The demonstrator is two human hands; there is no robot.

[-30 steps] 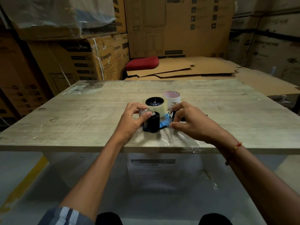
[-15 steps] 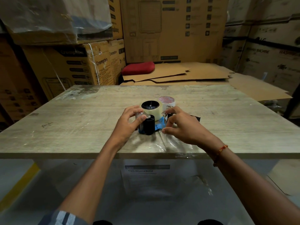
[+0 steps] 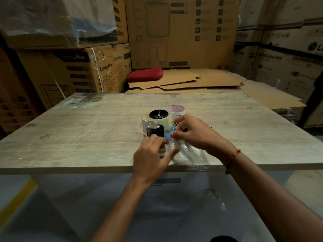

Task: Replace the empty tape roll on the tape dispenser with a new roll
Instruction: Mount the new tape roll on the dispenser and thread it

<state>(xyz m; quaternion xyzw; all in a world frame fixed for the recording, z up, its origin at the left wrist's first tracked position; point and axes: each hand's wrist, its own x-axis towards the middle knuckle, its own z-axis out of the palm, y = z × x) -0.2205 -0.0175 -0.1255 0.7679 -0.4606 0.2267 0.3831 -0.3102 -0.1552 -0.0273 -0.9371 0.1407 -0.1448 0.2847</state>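
Observation:
The tape dispenser (image 3: 155, 130), with a black roller, a metal blade guard and a blue body, lies on the wooden table (image 3: 87, 137). A clear tape roll (image 3: 163, 120) sits on its black hub. Just behind stands a white roll with red print (image 3: 176, 110). My right hand (image 3: 194, 133) covers the dispenser's right side and grips it, fingertips pinched by the blue part. My left hand (image 3: 152, 155) is in front of the dispenser, off it, with thumb and fingers closed on a loose strip of clear tape (image 3: 185, 151) that spreads toward the table's near edge.
Flattened cardboard sheets (image 3: 192, 81) and a red cushion (image 3: 145, 74) lie behind the table. Stacked cartons (image 3: 78, 70) wall in the left, back and right. A yellow floor line (image 3: 17, 198) runs at the lower left.
My left hand has let go of the dispenser's blade end and drawn back toward me onto the clear tape strip. My right hand stays at the dispenser.

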